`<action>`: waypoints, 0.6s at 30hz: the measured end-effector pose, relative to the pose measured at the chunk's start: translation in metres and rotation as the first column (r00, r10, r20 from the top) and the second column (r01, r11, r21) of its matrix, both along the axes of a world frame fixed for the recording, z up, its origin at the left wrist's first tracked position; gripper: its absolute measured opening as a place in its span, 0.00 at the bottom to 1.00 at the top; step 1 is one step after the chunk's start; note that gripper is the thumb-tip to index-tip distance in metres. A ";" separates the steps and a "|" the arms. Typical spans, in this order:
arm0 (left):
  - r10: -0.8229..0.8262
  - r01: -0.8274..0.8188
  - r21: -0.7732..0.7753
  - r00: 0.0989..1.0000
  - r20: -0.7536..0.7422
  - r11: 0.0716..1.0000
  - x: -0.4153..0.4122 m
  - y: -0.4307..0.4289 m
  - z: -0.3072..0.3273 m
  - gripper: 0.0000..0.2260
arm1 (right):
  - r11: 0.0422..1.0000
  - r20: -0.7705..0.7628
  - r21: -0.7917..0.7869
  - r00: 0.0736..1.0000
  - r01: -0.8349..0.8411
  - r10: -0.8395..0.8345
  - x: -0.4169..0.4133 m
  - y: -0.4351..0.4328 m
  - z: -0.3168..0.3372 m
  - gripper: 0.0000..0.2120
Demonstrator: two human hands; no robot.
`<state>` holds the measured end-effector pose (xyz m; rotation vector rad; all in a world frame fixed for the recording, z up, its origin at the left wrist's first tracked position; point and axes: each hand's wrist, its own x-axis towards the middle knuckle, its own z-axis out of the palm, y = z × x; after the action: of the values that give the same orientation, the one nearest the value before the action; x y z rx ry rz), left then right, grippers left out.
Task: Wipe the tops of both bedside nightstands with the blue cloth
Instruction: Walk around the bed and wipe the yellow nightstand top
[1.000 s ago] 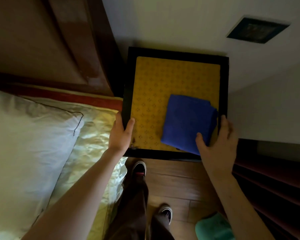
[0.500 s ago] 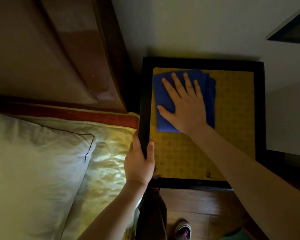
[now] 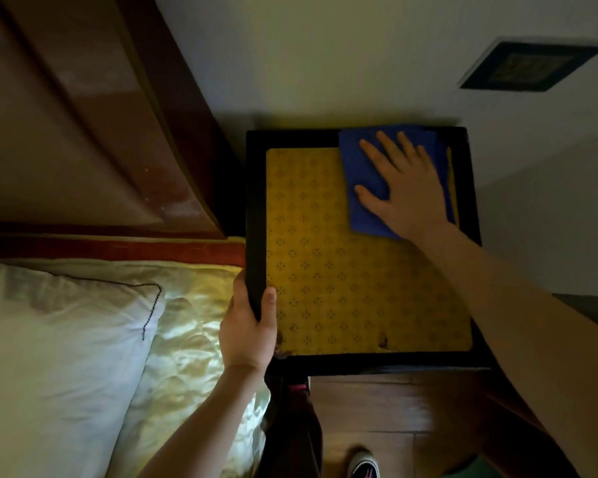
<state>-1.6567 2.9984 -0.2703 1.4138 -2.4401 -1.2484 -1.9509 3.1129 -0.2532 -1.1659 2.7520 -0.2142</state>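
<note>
While spread, fingers (image 3: 390, 146) press cloth (image 3: 363, 174).

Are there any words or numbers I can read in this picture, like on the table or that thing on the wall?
No readable words or numbers anywhere.
Framed picture on the wall: too dark and blurred to tell if it holds any text.
Nightstand top: only a repeating small flower pattern, no letters.
Blue cloth under the right hand: plain, no label showing.
Shoe on the floor: a red mark, unreadable.
</note>
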 end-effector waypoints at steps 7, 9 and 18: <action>0.012 -0.011 0.025 1.000 -0.019 1.000 0.000 0.000 0.000 0.18 | 0.996 0.056 0.004 0.994 0.091 -0.091 0.053 0.052 0.008 0.32; 0.003 -0.002 0.031 1.000 -0.016 1.000 0.000 0.000 0.002 0.16 | 0.996 0.064 0.033 0.994 0.085 -0.087 0.102 0.084 0.009 0.32; 0.011 -0.010 0.052 0.999 -0.033 0.999 0.000 0.000 0.000 0.14 | 0.991 0.042 0.110 0.996 0.072 -0.077 0.179 0.107 0.006 0.32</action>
<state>-1.6566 2.9983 -0.2700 1.4043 -2.3924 -1.3310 -1.7717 3.2197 -0.2471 -1.0202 2.7320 -0.0974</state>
